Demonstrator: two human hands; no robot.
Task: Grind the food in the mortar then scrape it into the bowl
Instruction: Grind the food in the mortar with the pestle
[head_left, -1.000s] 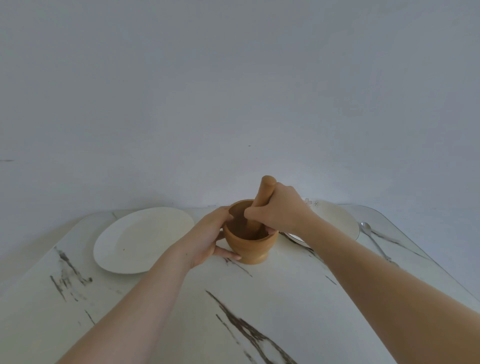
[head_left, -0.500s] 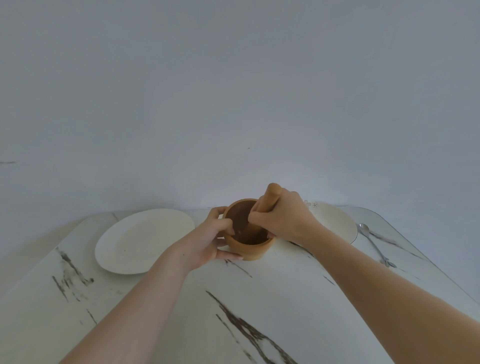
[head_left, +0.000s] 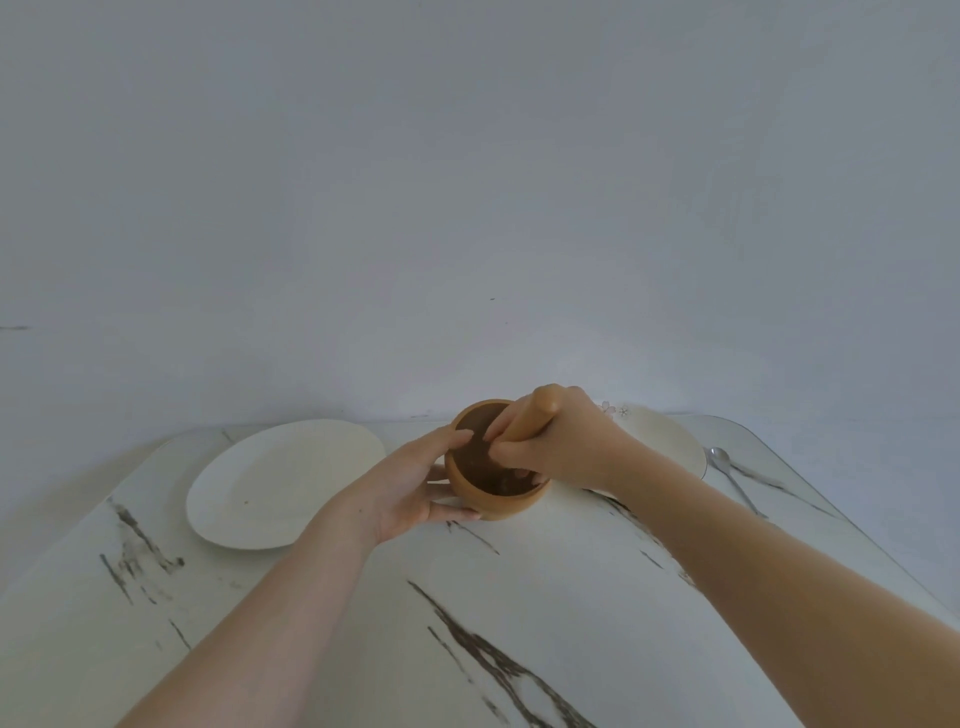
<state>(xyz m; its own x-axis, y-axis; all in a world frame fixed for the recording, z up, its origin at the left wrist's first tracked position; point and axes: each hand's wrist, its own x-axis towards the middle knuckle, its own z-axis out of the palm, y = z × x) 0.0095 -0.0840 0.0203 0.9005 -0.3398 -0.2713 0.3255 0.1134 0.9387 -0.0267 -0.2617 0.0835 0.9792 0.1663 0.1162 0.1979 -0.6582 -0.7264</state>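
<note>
Fingers of the right hand (head_left: 566, 441) wrap the stiff pestle (head_left: 530, 423); left hand (head_left: 415, 483) cups the solid-looking wooden mortar (head_left: 498, 493) on its left wall.

Plate (head_left: 280, 483) left of mortar (head_left: 498, 499), spoon (head_left: 735, 483) far right; near tabletop (head_left: 545, 623) open

Left hand (head_left: 415, 486): bare, no ring or glove
Right hand (head_left: 566, 441): bare
Forearms: bare, no sleeves visible

Both forearms are extended forward. The left hand (head_left: 415, 486) is cupped with fingers curved and thumb spread. The right hand (head_left: 563, 439) is clenched in a fist.
</note>
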